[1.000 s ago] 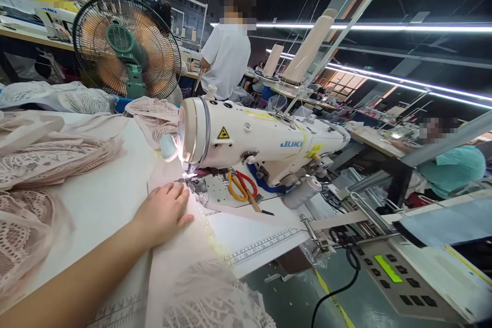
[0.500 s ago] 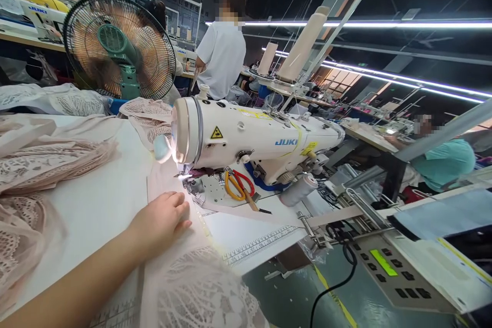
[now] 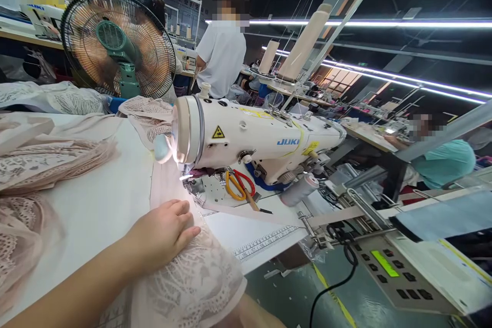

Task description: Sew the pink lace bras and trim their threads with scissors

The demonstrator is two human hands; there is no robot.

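My left hand (image 3: 165,233) lies palm down on a pale pink strip of sheer fabric with a wide lace part (image 3: 192,279). Its fingers are stretched out and slightly bent, the thumb apart, pressing on the cloth without gripping it. Just beyond the fingertips stands the needle end of a white sewing machine (image 3: 246,130), with its lamp lit; the fabric runs up alongside it. My right hand cannot be made out. A bare skin-coloured patch shows at the bottom edge below the lace, and I cannot tell whether it is an arm or a leg.
Scissors (image 3: 234,184) with red and yellow handles and a small wooden-handled tool (image 3: 252,202) lie on the machine bed. A grey thread cone (image 3: 300,189) stands behind. Lace pieces (image 3: 57,159) are heaped left. A fan (image 3: 117,43) and co-workers (image 3: 223,56) are beyond.
My left hand has come slightly closer to me and its thumb is further out. The lace part has shifted left and up, and the skin-coloured patch has appeared below it.
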